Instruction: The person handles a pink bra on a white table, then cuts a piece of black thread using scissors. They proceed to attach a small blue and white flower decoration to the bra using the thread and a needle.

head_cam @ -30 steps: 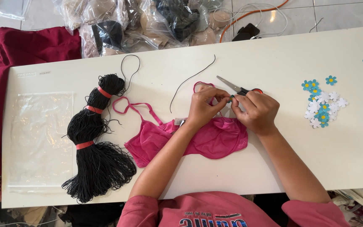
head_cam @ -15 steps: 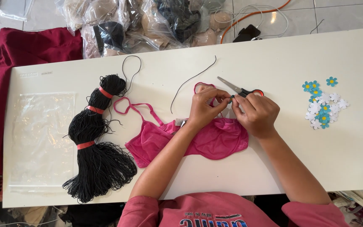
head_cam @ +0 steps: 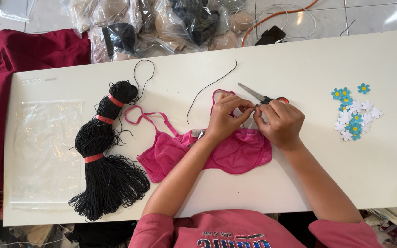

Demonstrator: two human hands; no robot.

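Closely, both hands pinch a small spot on a pink bra at mid-tabletop.

Left to right: a red cloth [head_cam: 5,92] hangs off the tabletop's [head_cam: 299,59] edge; a flat clear plastic bag [head_cam: 47,151] lies there and looks empty; a black cord bundle [head_cam: 106,156] with red bands sits just beside the pink bra [head_cam: 235,154]. The left hand [head_cam: 224,117] and right hand [head_cam: 279,121] meet over the bra's upper edge, fingers closed tight on the fabric, perhaps on a thin cord too small to make out. A loose black cord [head_cam: 210,89] could snag or get brushed off. The scissors [head_cam: 258,95], touching the right hand's far side, could nick a knuckle or the fabric. The paper flowers [head_cam: 354,115] might scatter. Clear bags [head_cam: 161,27] beyond hold dark and beige garments.
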